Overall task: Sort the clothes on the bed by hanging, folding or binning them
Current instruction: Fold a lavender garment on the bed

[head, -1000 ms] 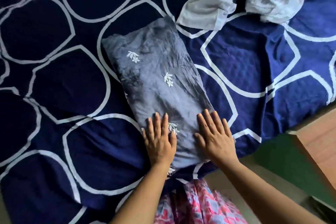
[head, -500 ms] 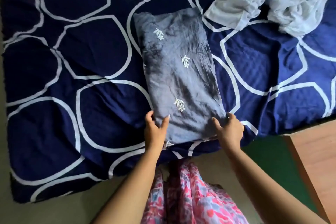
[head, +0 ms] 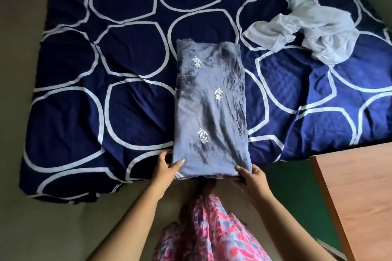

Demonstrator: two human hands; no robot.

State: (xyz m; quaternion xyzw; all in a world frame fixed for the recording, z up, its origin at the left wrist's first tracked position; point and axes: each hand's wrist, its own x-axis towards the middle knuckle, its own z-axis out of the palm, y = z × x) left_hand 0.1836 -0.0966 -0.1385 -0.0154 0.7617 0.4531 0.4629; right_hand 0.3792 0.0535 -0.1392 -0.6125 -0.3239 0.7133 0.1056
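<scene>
A grey-blue garment (head: pixel 210 108) with small white flower embroidery lies folded into a long rectangle on the bed (head: pixel 127 70), its near end over the bed's front edge. My left hand (head: pixel 167 167) grips the near left corner, thumb on top. My right hand (head: pixel 250 178) grips the near right corner the same way. A crumpled white garment (head: pixel 307 27) lies unfolded at the far right of the bed.
The bed has a navy cover with white ring shapes. A wooden table top (head: pixel 358 193) stands at the right, close to the bed's corner, with green floor (head: pixel 297 193) between. My pink patterned clothing (head: pixel 210 231) fills the bottom centre.
Both hands went from pressing flat on the garment's near end to gripping its two near corners. The view has pulled back, showing more of the bed and floor.
</scene>
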